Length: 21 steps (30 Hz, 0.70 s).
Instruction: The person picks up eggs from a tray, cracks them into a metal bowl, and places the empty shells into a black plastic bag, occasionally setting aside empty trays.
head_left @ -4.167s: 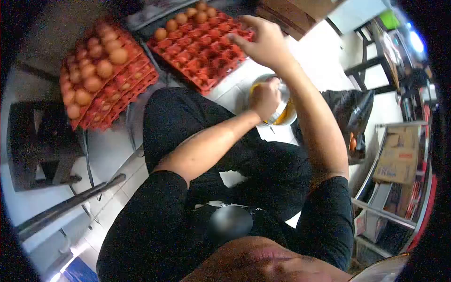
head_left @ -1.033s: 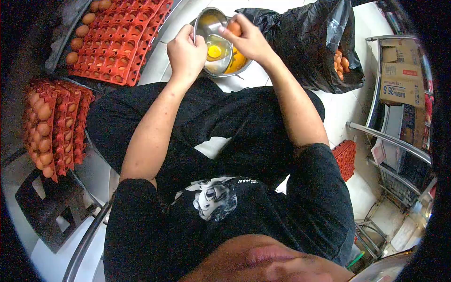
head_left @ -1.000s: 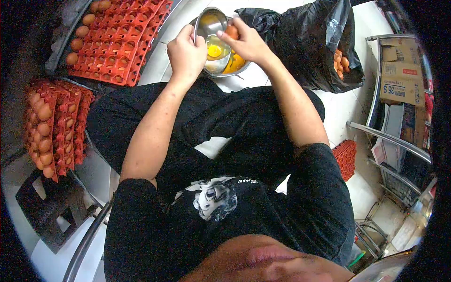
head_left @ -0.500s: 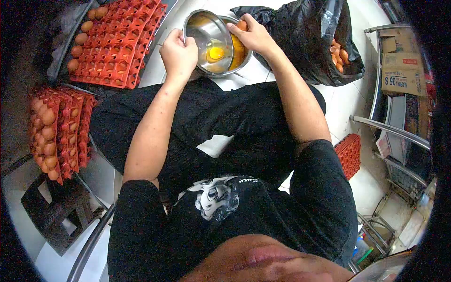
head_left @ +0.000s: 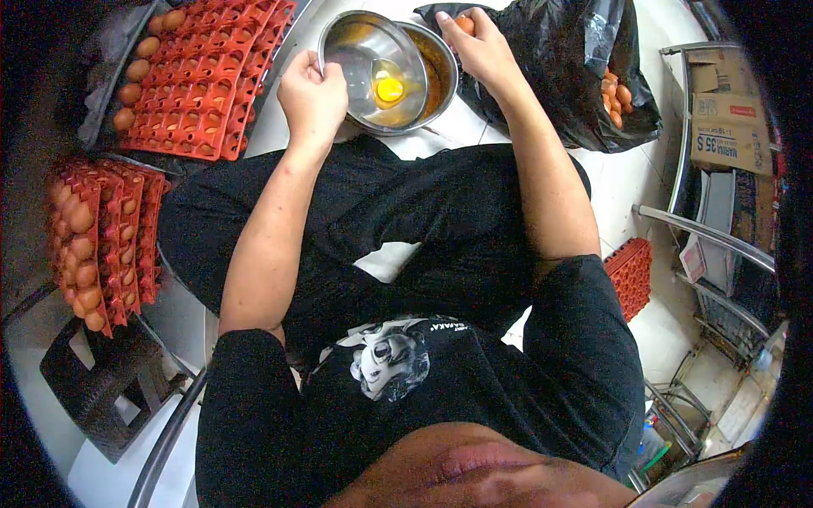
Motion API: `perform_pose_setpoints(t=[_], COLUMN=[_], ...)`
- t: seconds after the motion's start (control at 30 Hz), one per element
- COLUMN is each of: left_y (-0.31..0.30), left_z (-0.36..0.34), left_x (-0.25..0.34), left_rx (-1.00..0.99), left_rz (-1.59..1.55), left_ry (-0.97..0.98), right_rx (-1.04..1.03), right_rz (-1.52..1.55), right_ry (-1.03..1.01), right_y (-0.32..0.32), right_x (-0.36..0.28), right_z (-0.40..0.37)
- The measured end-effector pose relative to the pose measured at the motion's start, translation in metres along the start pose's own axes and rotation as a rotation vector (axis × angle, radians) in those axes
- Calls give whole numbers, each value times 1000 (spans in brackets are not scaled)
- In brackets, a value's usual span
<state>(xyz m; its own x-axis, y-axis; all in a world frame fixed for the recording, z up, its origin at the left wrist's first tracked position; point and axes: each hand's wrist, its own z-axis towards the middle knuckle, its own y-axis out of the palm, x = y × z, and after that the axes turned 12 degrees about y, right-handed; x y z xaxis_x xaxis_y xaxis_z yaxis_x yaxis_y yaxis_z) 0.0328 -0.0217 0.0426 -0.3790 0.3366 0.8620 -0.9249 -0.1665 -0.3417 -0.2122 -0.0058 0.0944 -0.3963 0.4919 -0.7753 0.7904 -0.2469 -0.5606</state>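
Note:
My left hand [head_left: 312, 95] grips the left rim of a shiny metal bowl [head_left: 356, 61], thumb over the edge. One cracked egg lies in it, a yellow yolk [head_left: 389, 91] in clear white. Partly behind and under this bowl is a second metal bowl [head_left: 451, 80] with orange-yellow egg inside. Right of the bowls, my right hand [head_left: 484, 49] is closed around a brown eggshell [head_left: 465, 24]; fingers hide much of it. Near that hand lies a black plastic bag [head_left: 542, 76] with several brown eggshells [head_left: 616, 97] in its opening.
Red egg trays [head_left: 199, 85] are stacked at upper left, brown eggs along their edge. More trays of brown eggs [head_left: 85, 245] stand below them. A red tray [head_left: 628, 278] lies on the floor at right, near a metal rack [head_left: 703, 233] and cardboard boxes [head_left: 727, 123].
My right hand has moved right, away from the bowls, with the eggshell in it. My left hand and the held bowl have shifted slightly left and up.

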Motion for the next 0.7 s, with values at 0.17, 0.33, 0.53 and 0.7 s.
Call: perform_pose_setpoints(t=[0.17, 0.33, 0.53, 0.7], left_y=[2, 2, 3, 3], left_z=[0, -1, -1, -2], left_x=[-10, -7, -1, 4], left_rx=[12, 9, 25, 11], left_rz=[-71, -76, -87, -104], left_ry=[12, 5, -18, -35], right_rx=[0, 4, 432, 1083], right_rz=[-29, -20, -66, -157], right_ry=[-97, -104, -330, -82], right_y=[0, -7, -85, -195], right_x=[3, 5, -3, 1], right_z=[-3, 2, -3, -46])
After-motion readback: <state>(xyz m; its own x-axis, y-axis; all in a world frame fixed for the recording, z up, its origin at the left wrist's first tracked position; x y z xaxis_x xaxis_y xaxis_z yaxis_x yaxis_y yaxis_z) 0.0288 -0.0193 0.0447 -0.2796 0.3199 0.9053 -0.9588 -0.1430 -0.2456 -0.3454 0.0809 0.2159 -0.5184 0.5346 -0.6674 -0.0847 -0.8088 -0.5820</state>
